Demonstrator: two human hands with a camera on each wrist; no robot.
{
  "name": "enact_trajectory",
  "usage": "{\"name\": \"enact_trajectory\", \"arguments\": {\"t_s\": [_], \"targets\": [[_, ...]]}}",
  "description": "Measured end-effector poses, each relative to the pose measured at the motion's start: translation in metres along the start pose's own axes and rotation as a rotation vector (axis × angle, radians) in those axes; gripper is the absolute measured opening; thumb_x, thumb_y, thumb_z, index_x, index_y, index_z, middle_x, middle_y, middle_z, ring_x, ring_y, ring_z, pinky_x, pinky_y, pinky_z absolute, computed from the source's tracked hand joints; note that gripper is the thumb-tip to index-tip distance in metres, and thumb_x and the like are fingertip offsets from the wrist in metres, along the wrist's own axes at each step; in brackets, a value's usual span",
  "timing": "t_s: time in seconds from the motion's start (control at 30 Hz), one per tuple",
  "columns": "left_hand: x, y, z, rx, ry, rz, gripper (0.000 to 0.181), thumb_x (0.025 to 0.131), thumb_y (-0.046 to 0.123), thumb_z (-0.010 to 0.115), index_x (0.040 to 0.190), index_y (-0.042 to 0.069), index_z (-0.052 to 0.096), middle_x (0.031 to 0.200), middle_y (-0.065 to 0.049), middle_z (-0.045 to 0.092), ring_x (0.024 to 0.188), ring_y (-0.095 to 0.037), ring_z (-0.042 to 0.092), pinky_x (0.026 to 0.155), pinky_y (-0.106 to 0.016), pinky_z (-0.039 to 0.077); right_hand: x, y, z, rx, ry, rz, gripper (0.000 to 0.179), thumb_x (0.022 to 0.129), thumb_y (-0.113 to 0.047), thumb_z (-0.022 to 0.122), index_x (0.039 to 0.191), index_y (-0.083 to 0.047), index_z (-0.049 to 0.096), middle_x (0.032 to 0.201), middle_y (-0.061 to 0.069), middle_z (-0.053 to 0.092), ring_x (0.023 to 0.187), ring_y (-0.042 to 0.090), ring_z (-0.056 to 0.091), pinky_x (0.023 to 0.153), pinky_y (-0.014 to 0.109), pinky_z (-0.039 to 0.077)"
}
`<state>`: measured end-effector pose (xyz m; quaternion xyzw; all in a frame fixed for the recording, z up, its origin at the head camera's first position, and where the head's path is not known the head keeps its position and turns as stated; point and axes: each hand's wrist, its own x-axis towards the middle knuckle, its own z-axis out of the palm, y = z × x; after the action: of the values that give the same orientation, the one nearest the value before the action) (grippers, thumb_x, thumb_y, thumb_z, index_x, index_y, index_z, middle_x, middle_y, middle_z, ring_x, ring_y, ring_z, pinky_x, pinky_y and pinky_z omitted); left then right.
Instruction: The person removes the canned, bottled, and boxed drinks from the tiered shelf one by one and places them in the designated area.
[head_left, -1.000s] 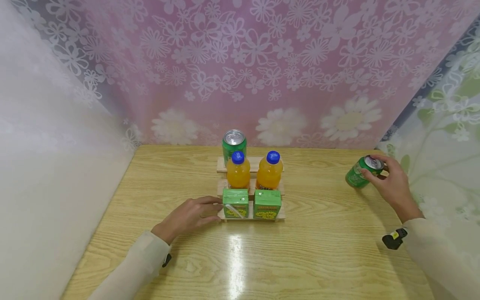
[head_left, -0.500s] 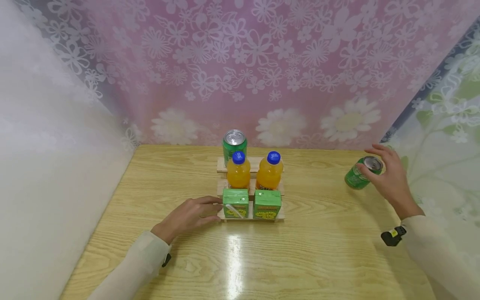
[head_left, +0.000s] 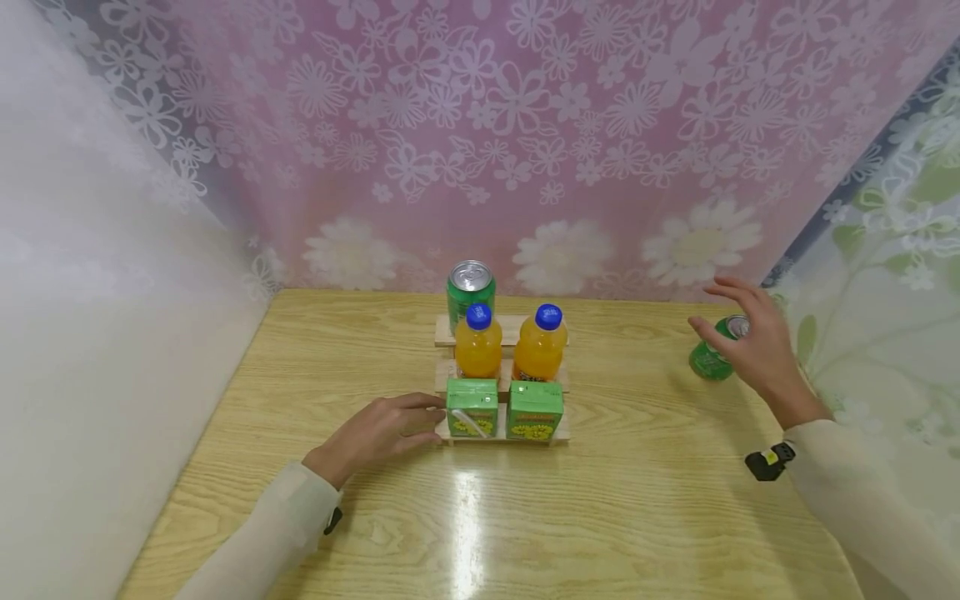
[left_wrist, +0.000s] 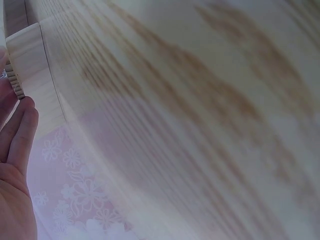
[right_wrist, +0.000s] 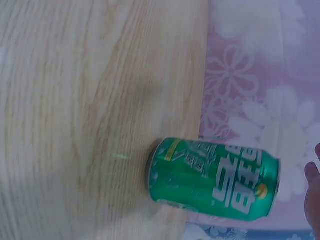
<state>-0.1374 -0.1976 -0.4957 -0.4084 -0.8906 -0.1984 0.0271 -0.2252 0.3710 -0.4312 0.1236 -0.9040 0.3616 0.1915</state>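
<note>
A small tiered wooden rack (head_left: 502, 436) stands mid-table with drinks on it. My left hand (head_left: 378, 433) holds the left end of its lowest slat between thumb and fingers; in the left wrist view the fingertips (left_wrist: 29, 103) touch a slat's end. On the front step are two green juice boxes (head_left: 472, 408), behind them two orange drink bottles (head_left: 477, 348), and a green can (head_left: 470, 292) on the back step at left. A second green can (right_wrist: 215, 180) stands on the table at far right. My right hand (head_left: 757, 354) is beside it, fingers spread and holding nothing, partly hiding it.
The wood-grain table (head_left: 630, 500) extends around the rack. A pink flowered curtain (head_left: 510, 150) hangs along the back edge, with a white sheet (head_left: 112, 275) at left and a leafy one (head_left: 892, 333) at right. The rack's back step has bare slat at right.
My right hand has let go of the far-right can, its fingers have spread, and it has shifted left. The can has settled upright on the table. My left hand has stayed at the rack.
</note>
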Motion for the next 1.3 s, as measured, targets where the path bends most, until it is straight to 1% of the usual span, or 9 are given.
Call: {"name": "enact_trajectory", "arguments": {"t_s": [0.17, 0.3, 0.57, 0.77, 0.83, 0.93, 1.03, 1.13, 1.3], "targets": [[0.0, -0.001, 0.001, 0.0, -0.002, 0.001, 0.037, 0.104, 0.031, 0.076, 0.134, 0.01, 0.078, 0.146, -0.008, 0.07, 0.128, -0.025, 0.074, 0.104, -0.037, 0.065, 0.007, -0.01, 0.008, 0.025, -0.026, -0.006, 0.056, 0.098, -0.018, 0.083, 0.149, -0.006, 0.064, 0.168, 0.017, 0.046, 0.158, 0.046, 0.035, 0.126, 0.081, 0.023], [0.0, 0.0, 0.001, -0.004, 0.001, 0.002, 0.036, 0.105, 0.031, 0.076, 0.133, 0.01, 0.079, 0.146, -0.008, 0.071, 0.127, -0.024, 0.074, 0.103, -0.037, 0.065, 0.012, -0.02, 0.015, 0.038, -0.025, -0.044, 0.055, 0.098, -0.018, 0.083, 0.147, -0.005, 0.065, 0.166, 0.017, 0.048, 0.157, 0.046, 0.035, 0.124, 0.081, 0.026], [0.0, 0.0, 0.001, 0.001, 0.009, 0.011, 0.035, 0.104, 0.03, 0.076, 0.132, 0.009, 0.079, 0.145, -0.008, 0.071, 0.126, -0.024, 0.074, 0.103, -0.036, 0.065, 0.024, -0.04, 0.032, 0.076, -0.007, -0.109, 0.054, 0.095, -0.015, 0.085, 0.145, -0.005, 0.067, 0.163, 0.017, 0.053, 0.153, 0.047, 0.041, 0.124, 0.079, 0.029], [0.0, 0.001, 0.0, -0.003, 0.006, 0.004, 0.035, 0.105, 0.031, 0.076, 0.133, 0.01, 0.079, 0.146, -0.008, 0.071, 0.127, -0.024, 0.074, 0.104, -0.037, 0.065, 0.032, -0.052, 0.042, 0.094, -0.021, -0.134, 0.055, 0.095, -0.015, 0.084, 0.147, -0.007, 0.067, 0.162, 0.017, 0.053, 0.151, 0.045, 0.045, 0.124, 0.077, 0.033], [0.0, 0.001, 0.0, -0.001, 0.008, 0.007, 0.036, 0.104, 0.031, 0.076, 0.133, 0.009, 0.079, 0.146, -0.008, 0.071, 0.127, -0.024, 0.074, 0.104, -0.037, 0.065, 0.034, -0.055, 0.045, 0.091, -0.023, -0.139, 0.055, 0.095, -0.013, 0.085, 0.146, -0.008, 0.067, 0.162, 0.015, 0.053, 0.151, 0.042, 0.046, 0.127, 0.067, 0.037], [0.0, 0.0, 0.0, 0.0, 0.014, 0.011, 0.036, 0.104, 0.03, 0.077, 0.133, 0.009, 0.079, 0.146, -0.008, 0.071, 0.127, -0.024, 0.074, 0.104, -0.037, 0.065, 0.037, -0.058, 0.049, 0.1, -0.027, -0.151, 0.055, 0.095, -0.01, 0.085, 0.147, -0.01, 0.068, 0.162, 0.012, 0.053, 0.15, 0.038, 0.047, 0.129, 0.038, 0.041], [0.001, 0.0, 0.0, 0.0, 0.021, 0.017, 0.036, 0.103, 0.029, 0.078, 0.132, 0.009, 0.079, 0.146, -0.008, 0.071, 0.127, -0.025, 0.074, 0.104, -0.036, 0.065, 0.04, -0.062, 0.054, 0.11, -0.034, -0.16, 0.055, 0.096, -0.011, 0.085, 0.148, -0.012, 0.067, 0.162, 0.01, 0.053, 0.149, 0.034, 0.048, 0.122, 0.011, 0.035], [0.0, -0.001, 0.001, 0.004, 0.029, 0.023, 0.035, 0.103, 0.029, 0.078, 0.132, 0.009, 0.079, 0.145, -0.008, 0.071, 0.126, -0.024, 0.075, 0.103, -0.036, 0.065, 0.043, -0.068, 0.059, 0.121, -0.042, -0.178, 0.056, 0.096, -0.011, 0.084, 0.149, -0.01, 0.066, 0.162, 0.012, 0.053, 0.148, 0.036, 0.049, 0.12, 0.006, 0.033], [0.0, -0.003, 0.002, 0.008, 0.029, 0.022, 0.035, 0.103, 0.029, 0.078, 0.132, 0.01, 0.079, 0.145, -0.008, 0.071, 0.125, -0.024, 0.075, 0.102, -0.036, 0.065, 0.05, -0.079, 0.066, 0.145, -0.057, -0.185, 0.058, 0.095, -0.01, 0.085, 0.149, -0.008, 0.064, 0.162, 0.013, 0.053, 0.147, 0.035, 0.05, 0.123, 0.011, 0.037]]}}
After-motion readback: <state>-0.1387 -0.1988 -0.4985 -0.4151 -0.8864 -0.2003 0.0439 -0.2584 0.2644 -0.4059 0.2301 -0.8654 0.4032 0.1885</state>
